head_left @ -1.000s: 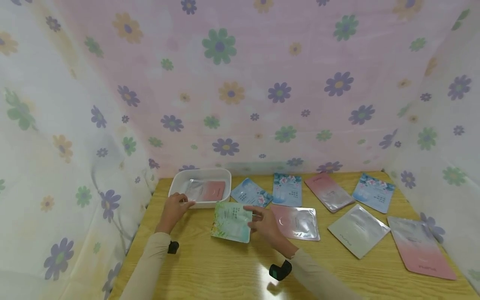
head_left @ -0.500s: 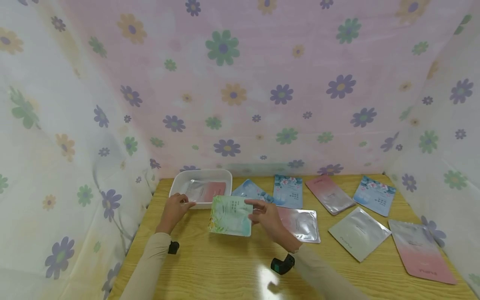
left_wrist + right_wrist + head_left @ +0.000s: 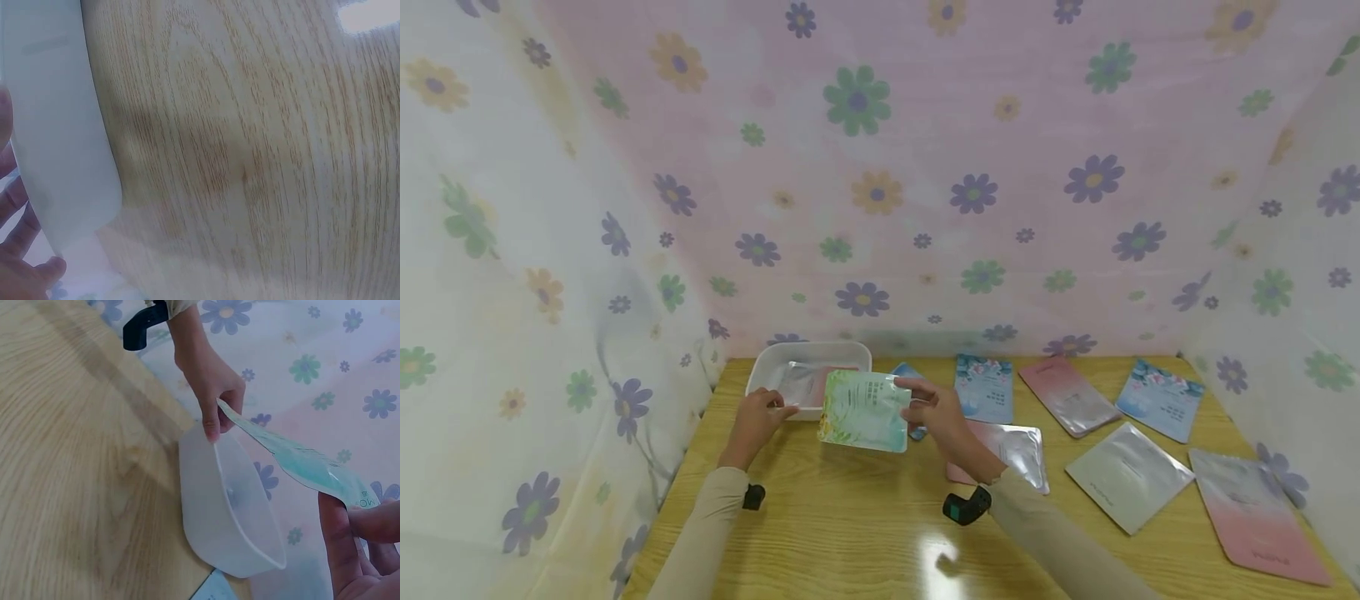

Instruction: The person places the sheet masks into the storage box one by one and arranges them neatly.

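Note:
My left hand (image 3: pixel 756 425) grips the near rim of a white plastic tub (image 3: pixel 807 414), thumb over the edge; fingers also show beside its wall (image 3: pixel 56 125) in the left wrist view. Inside lies a silver and pink sheet mask packet (image 3: pixel 801 379), partly hidden. My right hand (image 3: pixel 942 423) pinches a green sheet mask packet (image 3: pixel 861 412) by its right edge. That packet hangs above the table, just in front of the tub's right corner. In the right wrist view, the green packet (image 3: pixel 312 465) is seen edge-on, between thumb and fingers and apart from the table.
Right of the tub lie a half-hidden blue packet (image 3: pixel 908 370), another blue one (image 3: pixel 987 400) and a pink one (image 3: pixel 1067 396). Further right are a third blue packet (image 3: pixel 1159 404), a pale silver one (image 3: pixel 1127 477) and a pink-silver one (image 3: pixel 1258 521). Flowered cloth (image 3: pixel 917 150) walls surround the table.
My right hand has lifted the green packet up and farther forward, so it now covers part of the tub's right side. The left hand stays on the rim.

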The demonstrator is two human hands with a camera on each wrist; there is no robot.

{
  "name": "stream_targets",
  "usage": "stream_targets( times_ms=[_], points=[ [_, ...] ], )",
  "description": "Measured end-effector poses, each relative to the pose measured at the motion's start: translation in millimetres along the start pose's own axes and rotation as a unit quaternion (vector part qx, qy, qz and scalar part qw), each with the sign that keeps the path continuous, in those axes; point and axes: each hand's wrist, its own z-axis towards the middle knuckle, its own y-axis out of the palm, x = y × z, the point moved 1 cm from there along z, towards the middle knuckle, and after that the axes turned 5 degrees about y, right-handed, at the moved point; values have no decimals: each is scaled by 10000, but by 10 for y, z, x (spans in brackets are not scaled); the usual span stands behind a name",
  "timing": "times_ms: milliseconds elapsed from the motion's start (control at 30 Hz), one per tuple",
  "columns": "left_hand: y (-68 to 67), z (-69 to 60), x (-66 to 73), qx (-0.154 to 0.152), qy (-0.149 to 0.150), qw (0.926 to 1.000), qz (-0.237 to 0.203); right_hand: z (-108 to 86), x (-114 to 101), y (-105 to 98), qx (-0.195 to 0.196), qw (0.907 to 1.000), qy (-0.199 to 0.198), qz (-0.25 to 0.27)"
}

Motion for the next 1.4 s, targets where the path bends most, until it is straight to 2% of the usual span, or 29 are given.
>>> stream_targets(
  times_ms=[167, 333, 733, 1000, 1200, 1400],
  points=[
    [-7, -10, -15, 95, 78, 9999, 36, 136, -27, 22, -43, 10000, -56, 7],
    [0, -17, -33, 145, 113, 9998, 84, 285, -62, 45, -11, 9999, 71, 131],
    [22, -11, -31, 159, 129, 9998, 85, 688, -146, 246, 243, 9996, 121, 92],
    [30, -3, -24, 203, 111, 9997, 82, 917, -80, 326, 391, 9981, 408, 236],
    [37, 17, -40, 258, 179, 9995, 87, 1105, 16, 389, 223, 9981, 506, 285],
    [18, 8, -45, 154, 77, 9998, 84, 1283, 118, 574, 120, 9970, 747, 157]
  ],
)
